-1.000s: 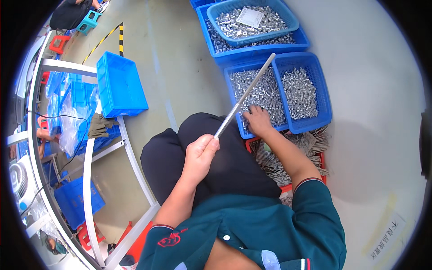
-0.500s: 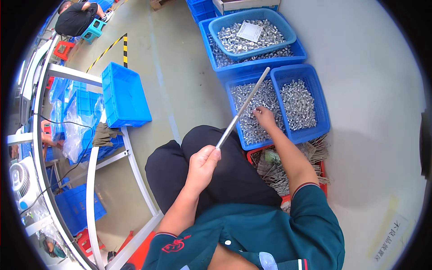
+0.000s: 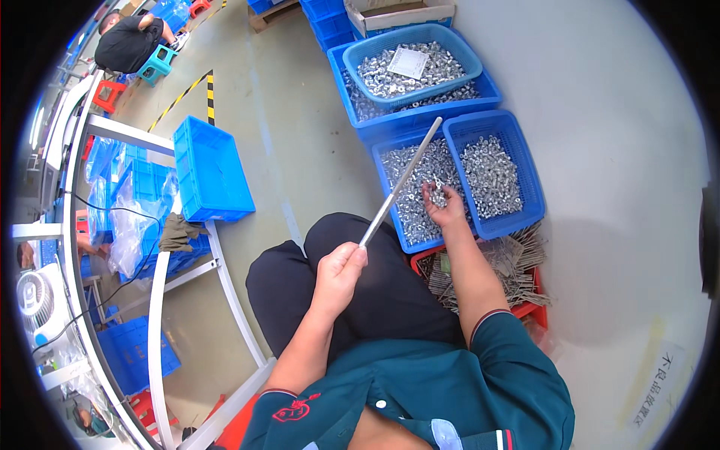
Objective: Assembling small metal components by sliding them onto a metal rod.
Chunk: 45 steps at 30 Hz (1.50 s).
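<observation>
My left hand point(image 3: 339, 271) grips the near end of a long thin metal rod point(image 3: 401, 181) that slants up and to the right over a blue bin point(image 3: 390, 154) full of small shiny metal parts. My right hand point(image 3: 444, 207) is inside that bin, palm up, with a few of the small metal parts point(image 3: 436, 196) in its fingers. A second blue bin point(image 3: 517, 146) of similar metal parts stands just to the right. My dark-trousered knees point(image 3: 352, 285) sit below the rod.
Beyond the two bins stands a larger blue crate point(image 3: 480, 86) holding a blue basket point(image 3: 420, 71) of parts. A red tray point(image 3: 536, 300) of thin metal rods lies by my right leg. A white frame rack point(image 3: 161, 277) with blue trays is left; another person point(image 3: 131, 41) sits far off.
The view shifted slightly. My right hand turned palm up in the bin and lifted a few parts. The rod stays in my left hand at about the same slant.
</observation>
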{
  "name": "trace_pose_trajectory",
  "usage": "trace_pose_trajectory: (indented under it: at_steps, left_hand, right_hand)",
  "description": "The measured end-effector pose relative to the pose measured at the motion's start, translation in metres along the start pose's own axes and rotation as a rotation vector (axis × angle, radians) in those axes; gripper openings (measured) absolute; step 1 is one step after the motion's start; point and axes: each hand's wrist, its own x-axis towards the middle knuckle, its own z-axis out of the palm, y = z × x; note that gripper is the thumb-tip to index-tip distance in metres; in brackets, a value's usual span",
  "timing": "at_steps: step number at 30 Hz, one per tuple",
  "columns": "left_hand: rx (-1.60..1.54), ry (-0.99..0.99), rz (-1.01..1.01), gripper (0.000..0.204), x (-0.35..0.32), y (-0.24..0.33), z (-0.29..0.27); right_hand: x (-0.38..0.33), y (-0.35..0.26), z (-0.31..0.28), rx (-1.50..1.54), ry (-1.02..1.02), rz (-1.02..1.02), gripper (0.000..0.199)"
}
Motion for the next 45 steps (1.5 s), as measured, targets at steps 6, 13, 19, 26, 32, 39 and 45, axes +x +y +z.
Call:
trace_pose_trajectory:
  at_steps: [6,13,19,26,32,39,45]
  left_hand:
    - [0.028,0.020,-0.033,0.022,-0.002,0.001,-0.002]
    - [0.028,0.023,-0.006,0.023,-0.004,-0.001,-0.003]
    - [0.030,0.028,0.022,0.023,-0.004,-0.004,0.000]
    - [0.181,0.051,0.094,0.026,-0.010,-0.004,-0.001]
    - [0.204,0.066,0.118,0.025,-0.013,-0.009,-0.004]
    - [0.187,0.065,0.153,0.025,-0.015,-0.010,-0.002]
    - [0.191,0.081,0.183,0.025,-0.017,-0.010,-0.001]
  right_hand:
    - [-0.008,-0.001,0.008,-0.039,-0.207,0.155,0.024]
    - [-0.040,0.005,0.050,-0.173,-0.288,0.143,0.024]
    - [-0.054,0.001,0.074,-0.122,-0.427,0.209,0.025]
    - [-0.085,0.008,0.121,-0.059,-0.400,0.240,0.023]
    - [-0.117,0.009,0.167,-0.137,-0.541,0.204,0.022]
    - [-0.135,0.017,0.182,-0.247,-0.535,0.125,0.024]
    - [-0.142,0.023,0.185,-0.319,-0.543,0.014,0.023]
